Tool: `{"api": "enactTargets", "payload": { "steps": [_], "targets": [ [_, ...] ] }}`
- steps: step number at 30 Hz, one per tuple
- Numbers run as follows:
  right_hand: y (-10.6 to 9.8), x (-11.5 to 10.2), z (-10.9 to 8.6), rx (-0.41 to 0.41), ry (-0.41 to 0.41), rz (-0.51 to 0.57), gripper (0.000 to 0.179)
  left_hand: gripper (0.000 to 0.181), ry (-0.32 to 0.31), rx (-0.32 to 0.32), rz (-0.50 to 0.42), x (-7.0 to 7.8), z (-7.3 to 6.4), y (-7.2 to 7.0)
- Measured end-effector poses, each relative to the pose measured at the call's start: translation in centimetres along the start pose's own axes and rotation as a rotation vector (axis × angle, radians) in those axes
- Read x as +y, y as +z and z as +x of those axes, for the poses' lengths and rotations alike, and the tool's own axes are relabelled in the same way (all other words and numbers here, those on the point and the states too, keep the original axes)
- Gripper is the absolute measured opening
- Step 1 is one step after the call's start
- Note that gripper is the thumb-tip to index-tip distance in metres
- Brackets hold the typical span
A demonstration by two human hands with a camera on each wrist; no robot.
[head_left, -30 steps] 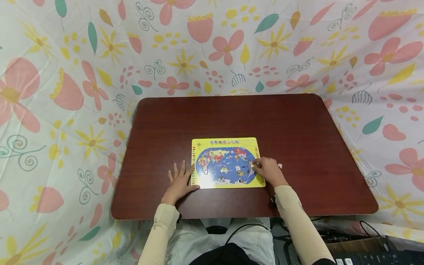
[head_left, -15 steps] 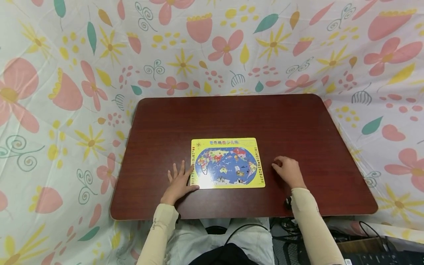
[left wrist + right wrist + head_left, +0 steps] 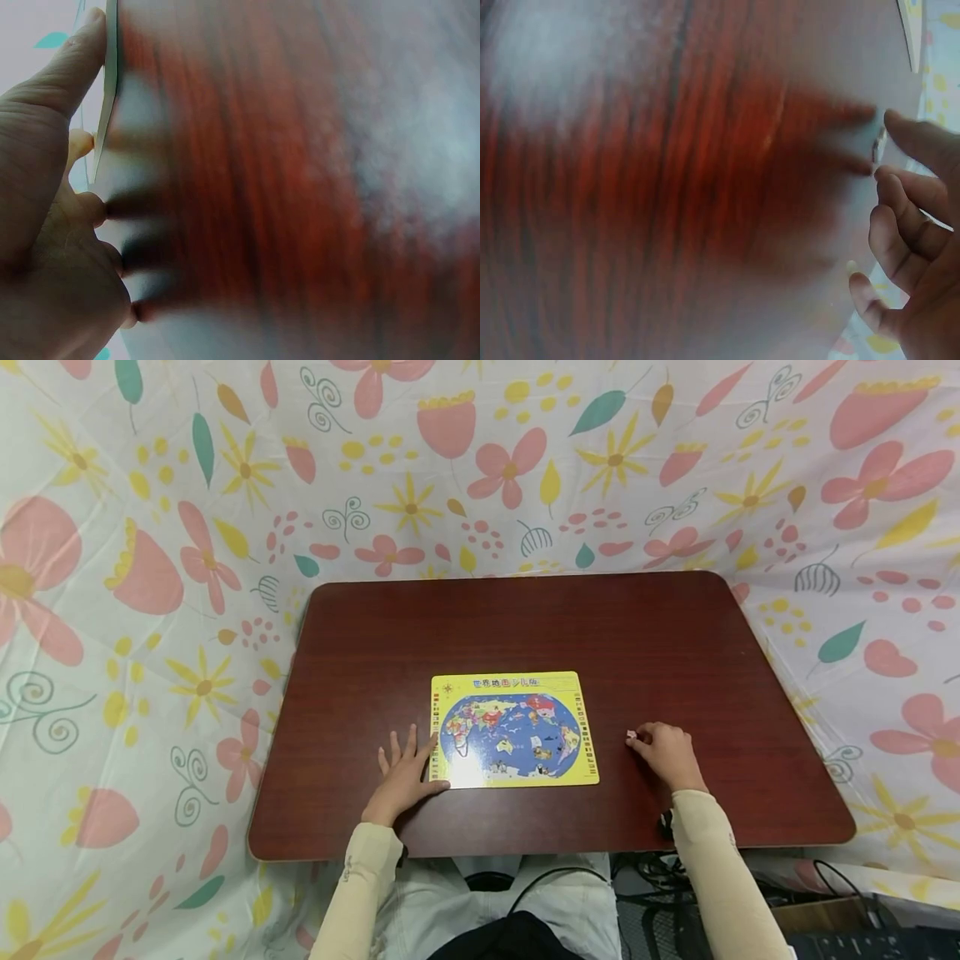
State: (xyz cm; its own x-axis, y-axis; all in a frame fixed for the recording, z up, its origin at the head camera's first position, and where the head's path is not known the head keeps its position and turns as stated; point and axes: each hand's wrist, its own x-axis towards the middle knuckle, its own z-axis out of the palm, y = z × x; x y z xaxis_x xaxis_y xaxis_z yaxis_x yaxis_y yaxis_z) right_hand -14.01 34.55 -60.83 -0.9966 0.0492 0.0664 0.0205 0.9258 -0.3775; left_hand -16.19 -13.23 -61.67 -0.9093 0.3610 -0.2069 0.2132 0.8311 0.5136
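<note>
A world map board (image 3: 514, 731) with a yellow border lies flat on the table in the head view. My left hand (image 3: 402, 785) rests at its lower left corner, fingers spread and straight, with the thumb on the front edge. In the left wrist view, that hand (image 3: 52, 195) lies along the board's thin edge (image 3: 111, 75). To the right of the board, my right hand (image 3: 667, 756) has thumb and index finger at a small pale puzzle piece (image 3: 632, 734). The right wrist view shows this piece (image 3: 878, 144) between the two fingertips, close to the tabletop.
The dark red-brown table (image 3: 510, 627) has rounded corners, and its front edge is near the person's lap. Behind and beside it hangs a flowered cloth (image 3: 465, 477). Black cables (image 3: 652, 872) and a keyboard (image 3: 877, 939) are below the table at the right.
My right hand has moved right, off the map board's right side, to the puzzle piece on the table, which it now pinches. The left hand and the board have stayed put.
</note>
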Motion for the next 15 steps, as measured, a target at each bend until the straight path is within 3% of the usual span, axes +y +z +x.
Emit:
{"api": "enactTargets", "payload": {
  "steps": [5,15],
  "targets": [
    [0.33,-0.18,0.07,0.027,-0.007,0.016,0.02,0.09,-0.006,-0.017,0.0,-0.07,0.05,0.1],
    [0.31,-0.34,0.45,-0.025,-0.028,-0.04,0.02,0.09,-0.008,-0.007,-0.001,-0.23,0.18,0.07]
  ]
}}
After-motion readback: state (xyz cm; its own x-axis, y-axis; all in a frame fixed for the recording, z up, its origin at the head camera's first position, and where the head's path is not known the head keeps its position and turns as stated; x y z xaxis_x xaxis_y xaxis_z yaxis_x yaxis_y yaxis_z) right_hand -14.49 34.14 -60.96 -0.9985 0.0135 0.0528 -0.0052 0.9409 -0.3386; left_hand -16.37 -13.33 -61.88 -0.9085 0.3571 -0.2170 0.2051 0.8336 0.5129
